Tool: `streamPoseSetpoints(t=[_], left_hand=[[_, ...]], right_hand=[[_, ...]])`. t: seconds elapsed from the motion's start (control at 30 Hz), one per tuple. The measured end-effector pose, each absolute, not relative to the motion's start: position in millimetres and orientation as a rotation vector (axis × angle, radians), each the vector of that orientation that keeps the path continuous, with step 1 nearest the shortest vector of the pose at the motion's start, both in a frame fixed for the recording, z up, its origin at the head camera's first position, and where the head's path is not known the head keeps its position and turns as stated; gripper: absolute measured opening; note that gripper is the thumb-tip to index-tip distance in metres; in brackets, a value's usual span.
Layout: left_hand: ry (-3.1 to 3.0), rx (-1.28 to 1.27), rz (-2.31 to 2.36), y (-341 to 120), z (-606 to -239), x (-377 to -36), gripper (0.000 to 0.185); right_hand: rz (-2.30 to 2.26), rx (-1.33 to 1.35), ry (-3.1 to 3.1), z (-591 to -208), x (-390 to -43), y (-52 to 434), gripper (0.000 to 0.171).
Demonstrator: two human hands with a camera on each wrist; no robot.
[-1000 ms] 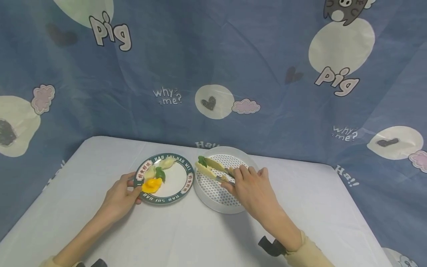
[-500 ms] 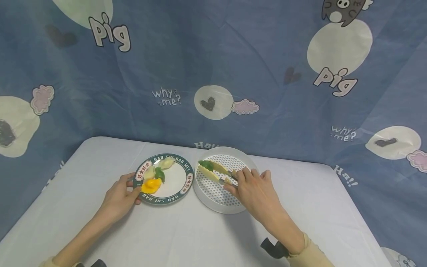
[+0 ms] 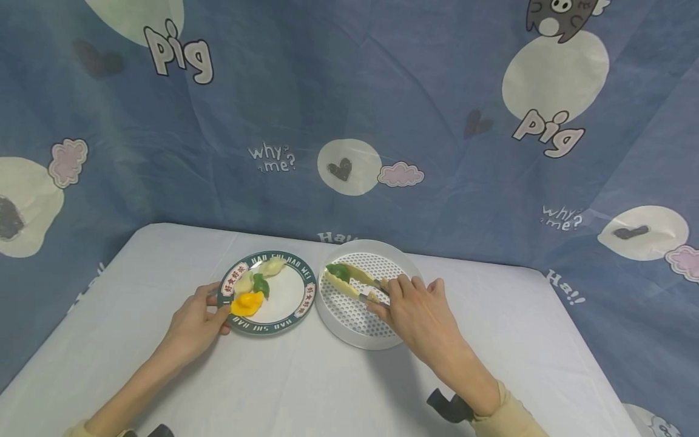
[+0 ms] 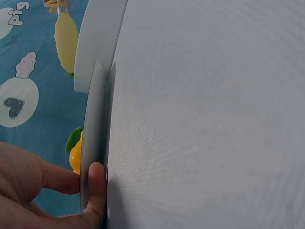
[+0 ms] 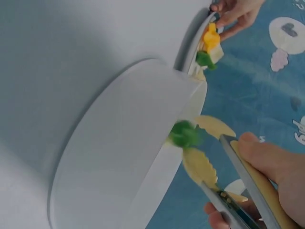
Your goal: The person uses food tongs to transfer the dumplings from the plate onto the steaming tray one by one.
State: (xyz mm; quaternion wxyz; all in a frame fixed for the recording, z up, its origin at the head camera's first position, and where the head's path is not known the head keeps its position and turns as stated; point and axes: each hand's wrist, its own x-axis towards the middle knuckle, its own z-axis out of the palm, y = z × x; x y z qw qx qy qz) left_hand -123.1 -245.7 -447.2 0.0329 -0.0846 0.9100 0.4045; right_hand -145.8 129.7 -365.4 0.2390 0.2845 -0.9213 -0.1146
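My left hand (image 3: 198, 326) pinches the left rim of a green-bordered plate (image 3: 281, 300), thumb on top and fingers underneath. On that plate lie a yellow dumpling-shaped piece (image 3: 247, 303), a green one (image 3: 261, 284) and two pale ones, the farther pale piece (image 3: 272, 266) near the back rim. My right hand (image 3: 420, 315) grips tongs (image 3: 341, 285) with pale yellow scalloped tips. Between those tips sits another green dumpling-shaped piece (image 5: 185, 134), low inside the left part of a round white perforated steamer tray (image 3: 357, 325). The tong tips partly cover this piece in the head view.
The tray stands right beside the plate, its raised wall (image 5: 109, 143) facing the right wrist camera. Both are on a table with a white cloth (image 3: 262, 388). A blue patterned curtain (image 3: 349, 91) hangs behind the table's back edge.
The tongs and the green piece have shifted slightly right, farther inside the tray, and more of the green piece shows between the tips. My left hand and the plate stay nearly still.
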Motion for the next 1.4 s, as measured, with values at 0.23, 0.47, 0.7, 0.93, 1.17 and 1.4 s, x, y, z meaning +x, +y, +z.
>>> streamPoseSetpoints(t=[0.23, 0.47, 0.7, 0.93, 1.17, 1.4], left_hand=[[2.794, -0.279, 1.231, -246, -447, -123, 0.071], [2.792, -0.276, 1.24, -247, -445, -124, 0.071], [2.784, -0.267, 1.246, -248, -448, -124, 0.071], [2.785, -0.268, 1.241, -247, -446, -123, 0.071], [2.785, -0.28, 1.238, -247, -446, -123, 0.071], [2.781, -0.268, 1.248, -247, -446, -124, 0.071]], right_hand=[[-0.262, 0.762, -2.577, -366, -145, 127, 0.059], [-0.14, 0.799, -2.624, -372, -147, 114, 0.061], [-0.17, 0.89, -2.5, -388, -149, 93, 0.061], [-0.213, 0.899, -2.398, -401, -149, 78, 0.063], [-0.263, 0.911, -2.311, -403, -151, 67, 0.064], [-0.265, 0.915, -2.272, -402, -152, 53, 0.064]])
